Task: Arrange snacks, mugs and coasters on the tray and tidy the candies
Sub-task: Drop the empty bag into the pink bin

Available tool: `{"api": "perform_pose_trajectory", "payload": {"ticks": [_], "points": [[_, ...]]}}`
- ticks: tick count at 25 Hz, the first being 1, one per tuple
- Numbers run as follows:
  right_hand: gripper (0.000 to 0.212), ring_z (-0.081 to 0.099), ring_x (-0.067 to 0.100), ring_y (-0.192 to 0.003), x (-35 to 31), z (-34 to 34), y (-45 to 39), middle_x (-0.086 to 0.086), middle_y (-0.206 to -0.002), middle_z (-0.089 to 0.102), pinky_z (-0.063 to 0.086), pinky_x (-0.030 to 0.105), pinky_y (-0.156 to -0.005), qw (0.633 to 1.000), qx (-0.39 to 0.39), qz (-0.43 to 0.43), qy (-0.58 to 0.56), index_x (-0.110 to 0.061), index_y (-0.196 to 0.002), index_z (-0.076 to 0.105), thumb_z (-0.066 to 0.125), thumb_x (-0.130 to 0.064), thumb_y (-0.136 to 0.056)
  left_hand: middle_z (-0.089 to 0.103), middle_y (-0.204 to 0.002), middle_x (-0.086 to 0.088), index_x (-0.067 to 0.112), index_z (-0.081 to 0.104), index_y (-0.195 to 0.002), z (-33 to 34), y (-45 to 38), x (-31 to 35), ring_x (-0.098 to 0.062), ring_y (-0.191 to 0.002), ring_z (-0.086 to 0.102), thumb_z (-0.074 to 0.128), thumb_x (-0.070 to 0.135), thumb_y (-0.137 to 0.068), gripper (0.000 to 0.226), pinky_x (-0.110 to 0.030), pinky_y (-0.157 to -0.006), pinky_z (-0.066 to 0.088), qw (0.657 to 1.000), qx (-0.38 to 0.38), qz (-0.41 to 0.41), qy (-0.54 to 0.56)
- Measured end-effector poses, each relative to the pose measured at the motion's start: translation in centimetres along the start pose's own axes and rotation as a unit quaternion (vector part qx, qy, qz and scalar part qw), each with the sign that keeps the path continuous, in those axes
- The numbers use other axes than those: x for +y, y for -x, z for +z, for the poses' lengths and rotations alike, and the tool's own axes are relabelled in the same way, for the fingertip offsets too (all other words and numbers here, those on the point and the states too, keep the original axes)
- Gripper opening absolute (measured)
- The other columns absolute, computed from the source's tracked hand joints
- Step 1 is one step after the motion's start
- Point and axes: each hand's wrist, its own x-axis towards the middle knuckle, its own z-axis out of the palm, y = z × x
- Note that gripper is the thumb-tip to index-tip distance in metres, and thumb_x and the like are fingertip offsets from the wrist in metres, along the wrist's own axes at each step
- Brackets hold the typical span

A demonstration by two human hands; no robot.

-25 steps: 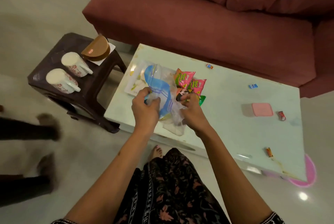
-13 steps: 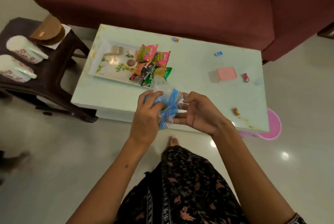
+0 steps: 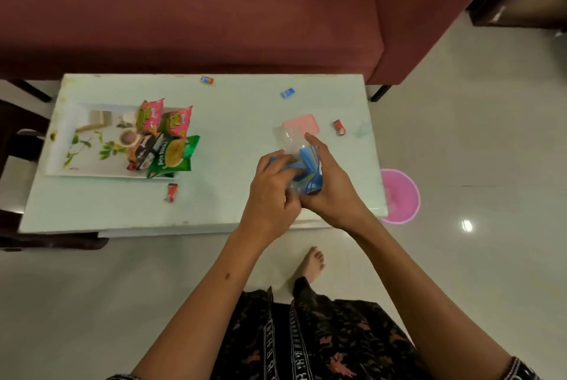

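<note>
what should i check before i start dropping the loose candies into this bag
1. Bag held in both hands: ok, left hand and right hand grip it.
2. Bag mouth open: cannot tell, it is crumpled between the fingers.
3. Loose candies within sight: ok, four lie on the table: one near the sofa, a blue one, a red one by the pink box, one beside the tray.
4. A hand free to pick: not ok.
5. Snack packets on the tray: ok.
</note>
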Motion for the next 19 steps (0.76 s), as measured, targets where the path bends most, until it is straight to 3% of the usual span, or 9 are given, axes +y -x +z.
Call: {"api": "perform_pose_trajectory", "payload": {"ticks": [3, 5, 6, 9, 11, 13, 15, 17, 19], "points": [[0.064, 0.051, 0.013, -0.111, 2.3, -4.0, -0.7, 0.002, -0.125, 0.051, 0.044, 0.016, -0.092, 0.995, 0.086, -0.018, 0.039, -0.013, -0.131, 0.048, 0.073, -0.008, -0.072, 0.053, -0.096, 0.003, 0.016, 0.049, -0.095, 3.5, -2.8, 2.9, -0.019, -0.092, 0.043, 0.041, 0.004, -0.064, 0.034, -0.013, -0.076, 0.032, 0.993, -0.018, -0.077, 0.091], [0.062, 0.051, 0.012, -0.111, 3.7, -6.3, -1.0, 0.005, -0.126, 0.052, 0.043, 0.012, -0.089, 0.989, 0.142, -0.021, 0.027, -0.017, -0.131, 0.047, 0.071, -0.007, -0.075, 0.047, -0.096, 0.006, 0.018, 0.04, -0.096, 5.8, -4.9, 4.4, -0.017, -0.089, 0.043, 0.043, 0.006, -0.066, 0.033, -0.015, -0.073, 0.034, 0.987, -0.031, -0.103, 0.116], [0.064, 0.051, 0.014, -0.114, 4.5, -7.5, -1.1, 0.005, -0.127, 0.052, 0.045, 0.017, -0.091, 0.987, 0.156, -0.021, 0.009, -0.019, -0.133, 0.044, 0.069, -0.004, -0.075, 0.048, -0.096, 0.005, 0.017, 0.041, -0.096, 6.9, -5.9, 5.1, -0.017, -0.09, 0.043, 0.045, 0.007, -0.067, 0.03, -0.019, -0.074, 0.035, 0.987, -0.045, -0.106, 0.11], [0.08, 0.046, 0.023, -0.125, 7.3, -10.0, -1.5, 0.008, -0.138, 0.042, 0.053, 0.036, -0.09, 0.993, 0.113, -0.02, -0.037, -0.017, -0.141, 0.028, 0.066, 0.003, -0.073, 0.05, -0.093, 0.001, 0.015, 0.045, -0.087, 10.5, -8.8, 5.9, -0.019, -0.091, 0.038, 0.049, 0.002, -0.072, 0.021, -0.035, -0.078, 0.041, 0.986, -0.101, -0.121, 0.061], [0.095, 0.029, 0.019, -0.139, 9.3, -10.4, -1.5, 0.013, -0.148, 0.025, 0.051, 0.034, -0.095, 0.997, 0.067, -0.02, -0.016, -0.016, -0.145, 0.016, 0.066, 0.006, -0.067, 0.049, -0.096, -0.003, 0.011, 0.051, -0.091, 13.1, -10.7, 5.9, -0.02, -0.092, 0.037, 0.049, 0.0, -0.072, 0.022, -0.04, -0.083, 0.042, 0.981, -0.125, -0.143, 0.045], [0.104, 0.018, -0.002, -0.138, 11.5, -10.4, -1.7, 0.017, -0.154, 0.004, 0.047, 0.024, -0.094, 0.998, 0.05, -0.01, 0.039, -0.02, -0.147, 0.01, 0.068, 0.006, -0.064, 0.05, -0.1, -0.005, 0.007, 0.055, -0.098, 15.8, -12.3, 5.8, -0.018, -0.095, 0.038, 0.051, 0.001, -0.075, 0.024, -0.036, -0.084, 0.041, 0.972, -0.138, -0.177, 0.07], [0.094, 0.036, 0.004, -0.128, 14.3, -10.7, -2.4, 0.02, -0.155, 0.001, 0.046, 0.024, -0.09, 0.992, 0.101, 0.014, 0.078, -0.014, -0.146, 0.02, 0.071, 0.005, -0.069, 0.052, -0.107, -0.006, 0.011, 0.056, -0.099, 18.8, -13.8, 5.2, -0.021, -0.102, 0.046, 0.053, 0.003, -0.076, 0.025, -0.028, -0.079, 0.04, 0.956, -0.175, -0.224, 0.077], [0.07, 0.05, 0.023, -0.12, 17.9, -11.6, -3.2, 0.025, -0.15, 0.019, 0.045, 0.024, -0.092, 0.975, 0.185, 0.048, 0.118, -0.005, -0.137, 0.041, 0.066, 0.012, -0.074, 0.053, -0.111, -0.003, 0.02, 0.055, -0.099, 21.4, -15.0, 4.3, -0.022, -0.106, 0.053, 0.055, -0.001, -0.073, 0.033, -0.02, -0.073, 0.043, 0.924, -0.241, -0.272, 0.122], [0.054, 0.058, 0.033, -0.109, 21.8, -12.7, -3.9, 0.026, -0.14, 0.036, 0.044, 0.022, -0.091, 0.957, 0.241, 0.089, 0.137, -0.002, -0.125, 0.057, 0.059, 0.017, -0.074, 0.051, -0.124, 0.0, 0.025, 0.051, -0.113, 23.7, -16.0, 3.5, -0.017, -0.11, 0.054, 0.057, -0.002, -0.076, 0.046, -0.018, -0.077, 0.047, 0.87, -0.295, -0.317, 0.236]]}}
